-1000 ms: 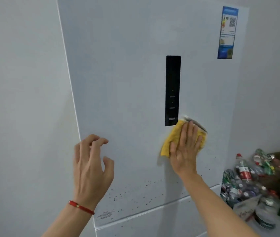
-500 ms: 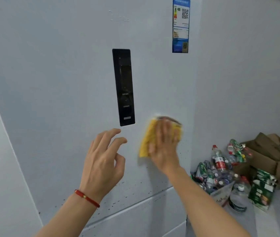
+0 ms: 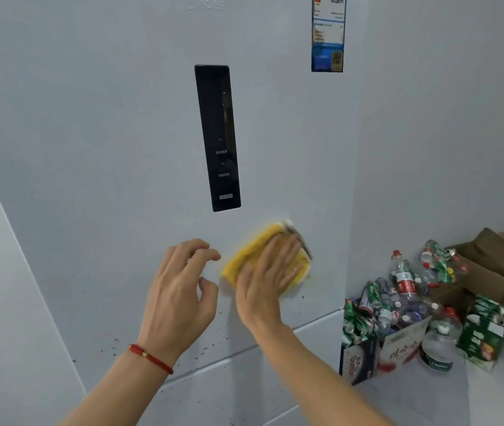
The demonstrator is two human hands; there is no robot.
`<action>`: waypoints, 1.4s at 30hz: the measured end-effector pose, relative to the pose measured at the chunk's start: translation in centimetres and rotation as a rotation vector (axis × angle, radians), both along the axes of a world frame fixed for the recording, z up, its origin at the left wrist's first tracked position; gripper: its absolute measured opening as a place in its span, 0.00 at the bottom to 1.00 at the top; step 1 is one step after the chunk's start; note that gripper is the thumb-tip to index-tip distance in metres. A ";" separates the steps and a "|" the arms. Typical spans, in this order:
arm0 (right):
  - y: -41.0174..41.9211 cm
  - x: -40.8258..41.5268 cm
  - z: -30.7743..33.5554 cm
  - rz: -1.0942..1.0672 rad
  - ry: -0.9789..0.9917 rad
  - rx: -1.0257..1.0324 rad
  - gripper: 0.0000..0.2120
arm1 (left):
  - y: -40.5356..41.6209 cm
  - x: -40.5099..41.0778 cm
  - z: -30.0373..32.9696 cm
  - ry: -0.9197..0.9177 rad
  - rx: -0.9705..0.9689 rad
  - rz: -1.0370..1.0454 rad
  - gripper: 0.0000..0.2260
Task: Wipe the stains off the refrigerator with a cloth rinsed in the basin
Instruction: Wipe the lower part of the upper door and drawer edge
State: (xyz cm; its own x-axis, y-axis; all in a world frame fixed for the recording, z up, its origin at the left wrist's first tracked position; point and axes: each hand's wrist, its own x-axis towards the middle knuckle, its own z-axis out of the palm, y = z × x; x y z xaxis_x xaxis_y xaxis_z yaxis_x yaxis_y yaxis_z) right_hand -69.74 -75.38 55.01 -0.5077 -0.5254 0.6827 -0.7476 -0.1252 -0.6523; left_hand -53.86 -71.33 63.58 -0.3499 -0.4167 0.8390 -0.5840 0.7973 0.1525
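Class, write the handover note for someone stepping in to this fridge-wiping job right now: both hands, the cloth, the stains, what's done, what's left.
Right hand: flat, fingers straight, pressing the yellow cloth on the refrigerator door, below the black control panel.
Left hand: holds nothing, fingers loosely curled, beside the cloth.
Left: dark specks dot the door's lower edge, and a few sit just under the cloth. Basin not in view.

Bare refrigerator door (image 3: 106, 149) spreads left and upward; the black control panel (image 3: 217, 138) stands above, bottles and boxes (image 3: 413, 309) crowd lower right.
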 end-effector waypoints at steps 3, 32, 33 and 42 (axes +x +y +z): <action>0.0 -5.2 0.0 -0.004 0.231 0.045 0.35 | 0.3 0.3 -1.0 0.028 0.031 -0.013 0.15; -1.7 10.1 -6.3 -0.030 0.918 -0.141 0.42 | 1.3 19.9 -8.6 0.610 0.801 0.359 0.23; -1.5 8.0 -6.9 -0.092 0.801 -0.096 0.42 | 1.4 20.1 -8.7 0.612 0.816 0.370 0.23; -3.0 17.7 -4.2 -0.210 -0.819 -0.048 0.35 | 2.4 23.2 -8.6 0.584 0.857 0.380 0.26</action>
